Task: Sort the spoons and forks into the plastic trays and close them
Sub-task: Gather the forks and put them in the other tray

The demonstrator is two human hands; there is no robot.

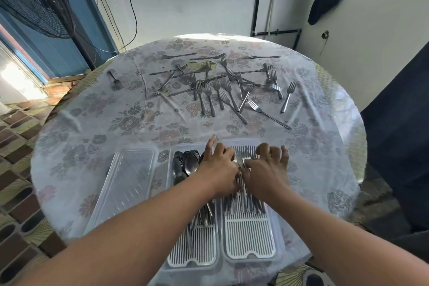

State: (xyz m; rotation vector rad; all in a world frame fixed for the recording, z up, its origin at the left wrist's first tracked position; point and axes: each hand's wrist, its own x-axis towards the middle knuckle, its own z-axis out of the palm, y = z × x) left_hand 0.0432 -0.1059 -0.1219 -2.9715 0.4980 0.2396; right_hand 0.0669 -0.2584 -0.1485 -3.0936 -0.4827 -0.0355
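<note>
While both hands work over the right tray: a batch of forks is being settled.
Lid (pixel 123 183): clear, lying flat at the left.
Spoon tray (pixel 192 260): spoons (pixel 189 163) stacked, bowls nested.
Left hand (pixel 218 165): fingers curled onto the forks in the tray (pixel 246 153).
Right hand (pixel 267 169): part-open, pressing the same bundle (grip unclear).
Fork tray (pixel 249 239): white slatted insert.
Loose forks (pixel 222 86): many scattered far side.
Risk: overlapping tines could ride up and, I judge, block closing.

Pale floral cloth (pixel 97 109) over the bench, silver-grey forks (pixel 210 97) and spoons (pixel 188 162), clear plastic trays (pixel 282 234) with white slatted inserts (pixel 249 237), blue door frame (pixel 69 37)
</note>
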